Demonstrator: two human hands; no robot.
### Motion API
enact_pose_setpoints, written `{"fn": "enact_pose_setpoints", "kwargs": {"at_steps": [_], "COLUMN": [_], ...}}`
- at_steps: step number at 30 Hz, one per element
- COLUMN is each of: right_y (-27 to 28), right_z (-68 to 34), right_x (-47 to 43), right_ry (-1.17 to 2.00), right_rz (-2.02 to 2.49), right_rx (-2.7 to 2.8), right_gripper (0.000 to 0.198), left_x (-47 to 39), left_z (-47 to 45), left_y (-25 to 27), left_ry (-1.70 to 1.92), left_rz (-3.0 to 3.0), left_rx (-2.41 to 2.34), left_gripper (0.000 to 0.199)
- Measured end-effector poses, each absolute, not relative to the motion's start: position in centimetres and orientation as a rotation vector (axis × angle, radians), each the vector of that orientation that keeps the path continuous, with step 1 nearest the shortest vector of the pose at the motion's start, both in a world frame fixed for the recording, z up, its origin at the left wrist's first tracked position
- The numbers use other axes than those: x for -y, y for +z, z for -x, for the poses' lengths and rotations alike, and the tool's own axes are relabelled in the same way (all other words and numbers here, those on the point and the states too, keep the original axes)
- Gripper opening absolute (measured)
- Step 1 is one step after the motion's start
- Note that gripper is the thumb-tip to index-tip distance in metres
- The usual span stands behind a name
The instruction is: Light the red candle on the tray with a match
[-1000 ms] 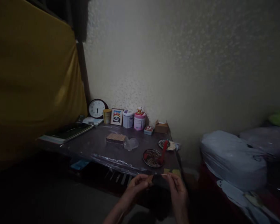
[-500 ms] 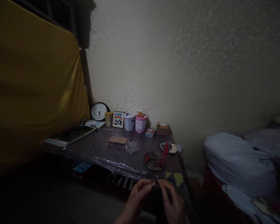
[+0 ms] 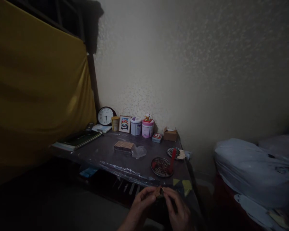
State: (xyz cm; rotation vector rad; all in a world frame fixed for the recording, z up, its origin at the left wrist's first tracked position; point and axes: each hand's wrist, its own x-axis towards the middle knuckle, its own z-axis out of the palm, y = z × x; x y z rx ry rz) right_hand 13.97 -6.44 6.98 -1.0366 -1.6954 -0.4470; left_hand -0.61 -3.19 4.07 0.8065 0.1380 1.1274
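The step in hand, as I judge it, is fine work between two sets of fingertips: the small brown box-like piece (image 3: 158,192) is held up in front of the body, near the front edge of the table (image 3: 103,155). The left hand (image 3: 142,203) pinches its left side between thumb and forefinger. The right hand (image 3: 178,207) has thumb and forefinger pressed together at the other side, on a thin pale sliver (image 3: 162,189); whether this is a separate stick or the piece's own rim, I cannot tell. Its remaining fingers are curled, not spread.

Just beyond the right fingers lie yellow paper pieces (image 3: 186,186). Farther out from the fingertips stands the round plate (image 3: 156,173) of dark bits, with a red-handled tool (image 3: 174,155); beyond the left fingers is a striped brick-shaped pack (image 3: 124,146).

The next move, I think, calls for a steady left pinch and small, light adjustment by the right fingertips
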Motion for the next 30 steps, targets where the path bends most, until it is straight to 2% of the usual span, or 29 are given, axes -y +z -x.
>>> {"fn": "enact_pose_setpoints", "kwargs": {"at_steps": [10, 30], "right_y": [5.1, 5.9], "right_z": [-15.1, -14.4], "right_x": [6.0, 6.2], "right_ry": [-0.434, -0.436], "right_rz": [1.055, 1.017], "right_rx": [1.771, 1.713], "right_gripper": [0.018, 0.013], "left_x": [3.1, 2.9], "left_z": [0.4, -0.1], "left_y": [3.2, 3.1], "left_ry": [1.134, 1.170], "left_rz": [-0.835, -0.814], "left_rx": [-0.228, -0.195], "left_gripper": [0.045, 0.038]}}
